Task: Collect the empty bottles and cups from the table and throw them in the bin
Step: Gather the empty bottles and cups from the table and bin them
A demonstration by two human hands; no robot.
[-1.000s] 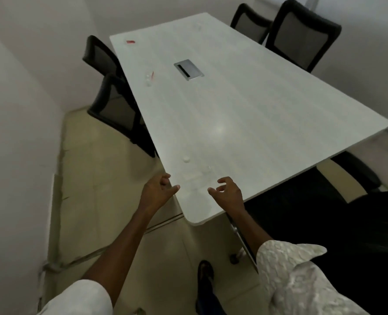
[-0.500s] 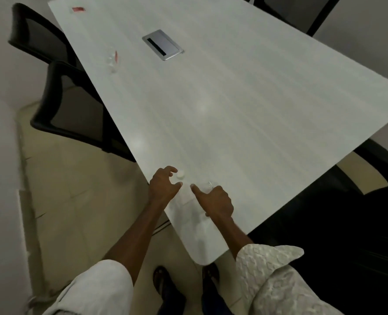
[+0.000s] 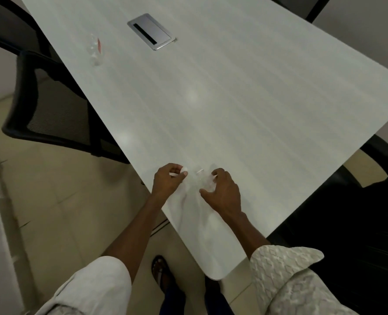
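Two bare hands work at the near left edge of the pale wood-grain table (image 3: 245, 98): left hand (image 3: 168, 180) pinches a small white cap (image 3: 184, 171); right hand (image 3: 224, 192) curls loosely around a clear plastic bottle (image 3: 203, 180), grip unclear.

Left hand (image 3: 167, 181) now pinching the white cap (image 3: 184, 171); right hand (image 3: 224, 191) closed around the clear bottle (image 3: 202, 180), lower centre.

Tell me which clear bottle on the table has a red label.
The far bottle, lying near the table's left edge beside the grey cable hatch. The near bottle, under the right hand, shows no red.
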